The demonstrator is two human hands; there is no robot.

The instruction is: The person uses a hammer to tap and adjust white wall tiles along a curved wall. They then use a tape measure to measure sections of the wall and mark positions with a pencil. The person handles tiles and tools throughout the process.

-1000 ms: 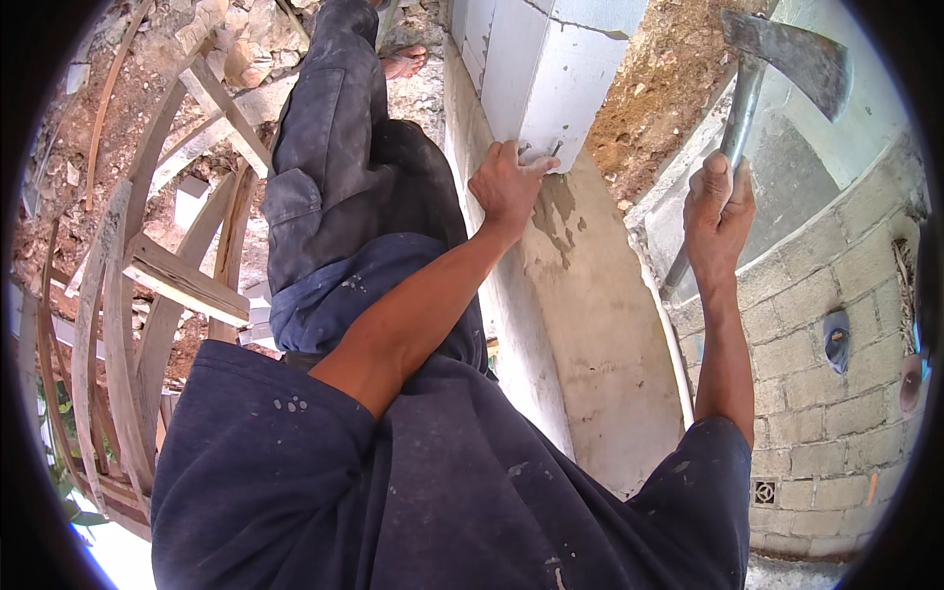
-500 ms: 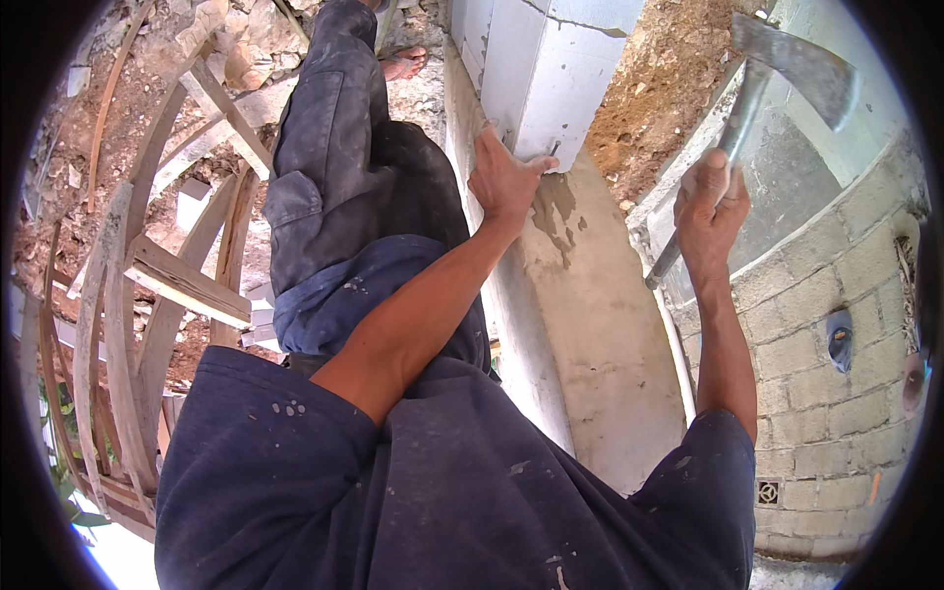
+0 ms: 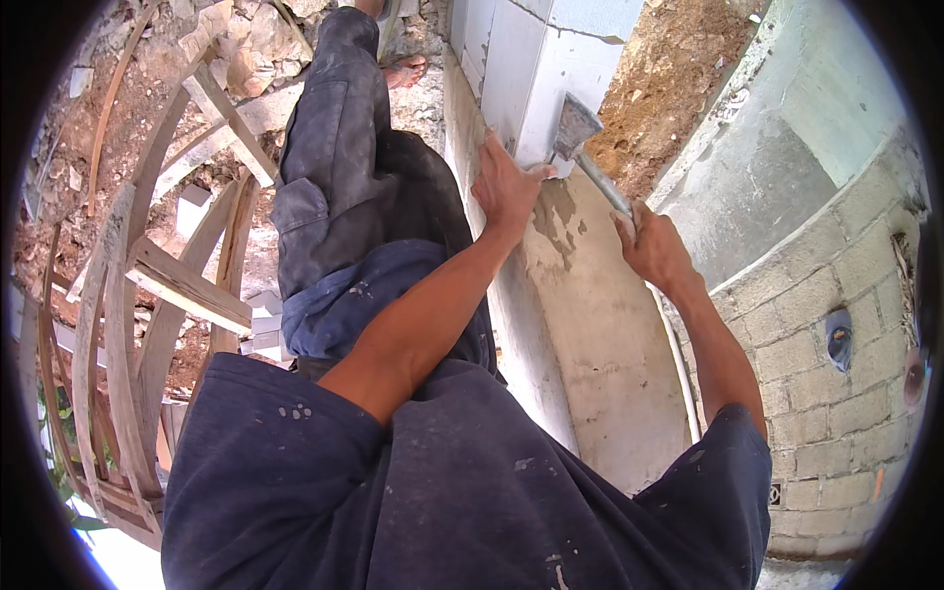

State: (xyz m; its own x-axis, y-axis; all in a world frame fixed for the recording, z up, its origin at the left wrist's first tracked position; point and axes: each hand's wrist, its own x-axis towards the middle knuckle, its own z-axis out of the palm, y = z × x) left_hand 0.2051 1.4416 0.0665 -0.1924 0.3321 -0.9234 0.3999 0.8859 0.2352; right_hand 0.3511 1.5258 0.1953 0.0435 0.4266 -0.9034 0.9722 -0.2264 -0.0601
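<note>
My right hand [image 3: 657,244] is closed round the metal handle of a hatchet [image 3: 602,182]. The hatchet's broad head sits at the near end of a white tile [image 3: 559,81] on the light-coloured facing of a low wall, a little right of my left thumb. My left hand [image 3: 508,187] grips the tile's near corner, thumb on the top face and fingers on the left side. The hatchet head covers the spot by my thumb where a small nail-like piece stood. Bare, wet-stained cement [image 3: 610,334] runs along the wall top towards me.
On the left stands a frame of curved wooden pieces [image 3: 147,256] over rubble. My leg in dark trousers [image 3: 329,167] is beside the wall, near a bare foot [image 3: 404,71]. At right are a grey cement surface [image 3: 752,187], a block wall [image 3: 811,393] and a sandal [image 3: 839,339].
The hatchet has swung down and to the left from its raised place at upper right, onto the tile's end. My left hand has stayed at the tile's corner.
</note>
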